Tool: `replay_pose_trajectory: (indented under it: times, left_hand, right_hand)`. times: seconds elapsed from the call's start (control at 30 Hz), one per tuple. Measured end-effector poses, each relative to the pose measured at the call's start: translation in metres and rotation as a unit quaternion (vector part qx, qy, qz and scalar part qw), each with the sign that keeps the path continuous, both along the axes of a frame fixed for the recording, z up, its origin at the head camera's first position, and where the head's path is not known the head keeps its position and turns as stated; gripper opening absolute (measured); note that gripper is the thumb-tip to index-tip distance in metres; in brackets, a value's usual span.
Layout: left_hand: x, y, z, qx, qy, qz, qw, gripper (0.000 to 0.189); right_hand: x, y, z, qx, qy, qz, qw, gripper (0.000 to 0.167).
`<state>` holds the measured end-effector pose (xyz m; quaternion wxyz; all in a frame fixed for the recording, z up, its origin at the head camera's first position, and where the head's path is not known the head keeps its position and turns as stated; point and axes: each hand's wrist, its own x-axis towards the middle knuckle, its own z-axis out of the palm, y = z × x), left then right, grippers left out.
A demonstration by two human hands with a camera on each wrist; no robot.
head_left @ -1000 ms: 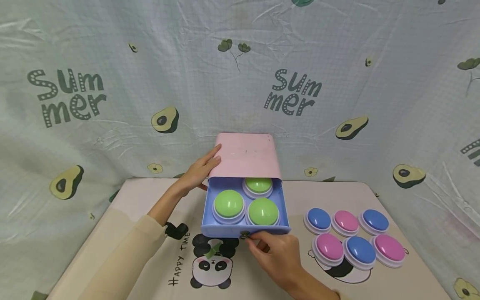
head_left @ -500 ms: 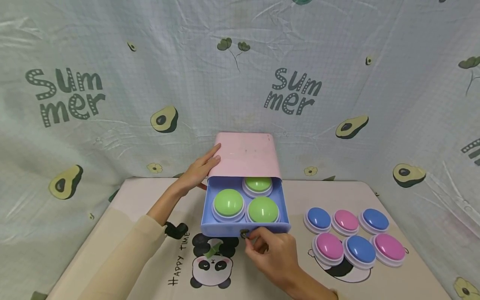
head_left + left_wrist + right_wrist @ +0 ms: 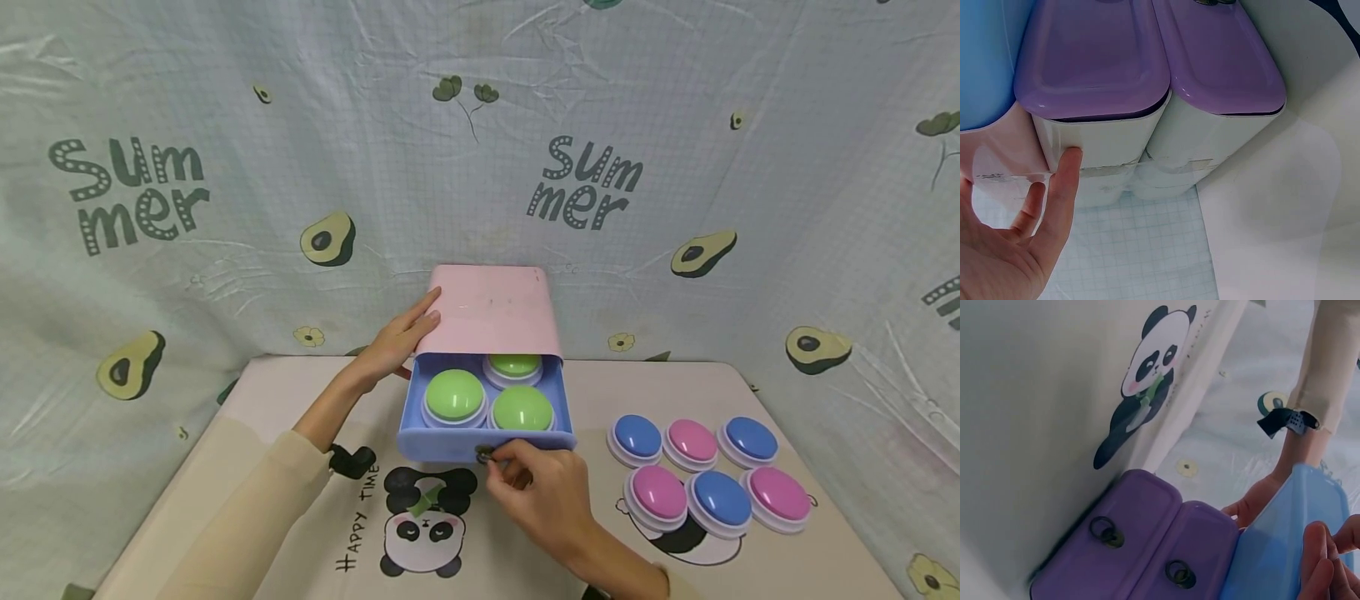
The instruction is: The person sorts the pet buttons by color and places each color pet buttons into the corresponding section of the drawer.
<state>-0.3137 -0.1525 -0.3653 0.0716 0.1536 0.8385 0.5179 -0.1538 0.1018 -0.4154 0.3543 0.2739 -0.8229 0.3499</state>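
A pink drawer casing (image 3: 491, 308) stands at the middle, with a blue drawer (image 3: 442, 443) pulled part way out of it. Three green push buttons (image 3: 454, 394) with white bases sit in the drawer, the rear one partly under the casing. My right hand (image 3: 543, 492) pinches the dark ring pull (image 3: 483, 453) on the drawer's front. With straight fingers my left hand (image 3: 390, 346) rests on the casing's left side. In the left wrist view, its index fingertip is at a white casing (image 3: 1107, 140) beside the pink one.
Right of the drawer, several blue push buttons (image 3: 638, 437) and pink push buttons (image 3: 659, 492) stand in two rows. Two purple drawers (image 3: 1125, 531) with ring pulls adjoin the blue one in the right wrist view. A printed curtain (image 3: 480, 167) hangs behind the table (image 3: 300, 533).
The blue drawer's front has shifted slightly back toward the pink casing, along with my right hand, and a little less of the rear green button shows. My left hand stays in place.
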Motion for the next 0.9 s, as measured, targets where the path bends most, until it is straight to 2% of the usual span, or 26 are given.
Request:
replay_pose_trajectory:
  times: [0.2, 0.9]
  left_hand:
    - [-0.001, -0.001, 0.000, -0.002, -0.001, 0.000, 1.0000, 0.063]
    - [-0.003, -0.002, 0.000, -0.002, -0.011, -0.001, 0.9999, 0.062]
  right_hand:
    - [-0.006, 0.000, 0.003, 0.002, 0.001, -0.010, 0.9999, 0.020]
    - [-0.035, -0.001, 0.017, 0.007, -0.071, -0.013, 0.9974, 0.010]
